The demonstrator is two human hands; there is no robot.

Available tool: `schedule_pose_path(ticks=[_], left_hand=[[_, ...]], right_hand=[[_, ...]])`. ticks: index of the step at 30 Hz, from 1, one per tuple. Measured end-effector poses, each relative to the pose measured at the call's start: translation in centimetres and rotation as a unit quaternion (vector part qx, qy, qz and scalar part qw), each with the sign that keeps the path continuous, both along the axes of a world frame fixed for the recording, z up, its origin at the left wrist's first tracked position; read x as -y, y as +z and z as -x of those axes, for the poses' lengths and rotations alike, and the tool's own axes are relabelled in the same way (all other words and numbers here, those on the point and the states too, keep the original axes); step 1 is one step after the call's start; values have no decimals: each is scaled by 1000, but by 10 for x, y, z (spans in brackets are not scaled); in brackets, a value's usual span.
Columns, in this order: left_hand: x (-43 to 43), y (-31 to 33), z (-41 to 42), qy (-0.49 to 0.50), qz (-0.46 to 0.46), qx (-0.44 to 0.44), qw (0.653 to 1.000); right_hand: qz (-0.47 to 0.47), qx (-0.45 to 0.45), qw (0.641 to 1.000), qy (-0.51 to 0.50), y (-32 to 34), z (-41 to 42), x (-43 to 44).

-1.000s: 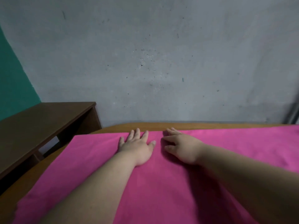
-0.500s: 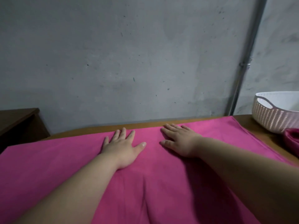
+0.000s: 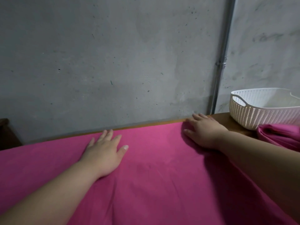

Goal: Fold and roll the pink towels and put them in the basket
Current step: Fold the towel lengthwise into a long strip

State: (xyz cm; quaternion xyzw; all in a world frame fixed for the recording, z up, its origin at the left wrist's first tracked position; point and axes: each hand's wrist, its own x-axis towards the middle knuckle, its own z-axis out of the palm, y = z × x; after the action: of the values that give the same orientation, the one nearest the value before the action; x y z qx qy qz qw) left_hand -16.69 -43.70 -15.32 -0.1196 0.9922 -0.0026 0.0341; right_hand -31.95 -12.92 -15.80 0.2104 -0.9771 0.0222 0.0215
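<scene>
A large pink towel (image 3: pixel 154 168) lies spread flat over the wooden table (image 3: pixel 220 116). My left hand (image 3: pixel 103 151) rests palm down on it near the far edge, fingers straight. At the towel's far right corner my right hand (image 3: pixel 204 130) presses flat, its fingertips reaching the bare wood. A white perforated basket (image 3: pixel 253 111) stands on the table at the right. In front of the basket lies a second pink towel (image 3: pixel 280 135), bunched up.
A grey concrete wall (image 3: pixel 113 54) rises directly behind the table's far edge. A metal pipe (image 3: pixel 222 62) runs down the wall left of the basket. A dark piece of furniture (image 3: pixel 4 132) shows at the far left edge.
My right hand has slid rightwards along the towel's far edge to its corner. The view has turned right, bringing the basket and the second towel further in. My left hand stays flat.
</scene>
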Motion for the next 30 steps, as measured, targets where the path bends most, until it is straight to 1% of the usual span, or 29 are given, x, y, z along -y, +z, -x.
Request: schedule_pose_path(ticks=[2,3,5,13,14,16,18,20,21,22,23,25,27,30], left_hand=[[-17,-2,-5,-12,-31,42,999],[-20,-5,-5,-11,-31,52,998],[-18,-8,3,-8,-24,49,998],[-5,-9,43,-10,-21,36,999],[-4,-10,47,-8,-23,32,999],[-4,-11,51,-4,-29,14,999],[-6,-10,47,-1,-26,-34,999],[-13,-8,32,-4,-16,-96,995],[-19,-7,20,-14,-17,-104,994],[-26,-7,6,-28,-27,-89,995],[-35,-7,-13,-41,-40,-55,997],[-57,-7,-55,-59,-57,8,997],[-77,-7,-103,-71,-58,21,996],[-106,-7,-174,-83,-49,33,995]], right_hand=[[-2,35,999,7,-1,-17,8],[-13,57,998,4,-2,-22,9],[-29,76,997,-8,-3,-22,7],[-17,67,998,-3,-4,28,16],[-3,60,998,2,-4,31,16],[78,30,996,15,0,30,13],[170,-46,984,38,2,19,6],[179,-93,977,75,7,-6,0],[170,-90,976,100,8,-23,-3],[158,-74,976,128,10,-44,-5],[143,-51,977,150,10,-67,-9],[119,-6,978,170,9,-122,-21],[96,24,981,167,2,-179,-37],[72,35,986,144,-4,-252,-64]])
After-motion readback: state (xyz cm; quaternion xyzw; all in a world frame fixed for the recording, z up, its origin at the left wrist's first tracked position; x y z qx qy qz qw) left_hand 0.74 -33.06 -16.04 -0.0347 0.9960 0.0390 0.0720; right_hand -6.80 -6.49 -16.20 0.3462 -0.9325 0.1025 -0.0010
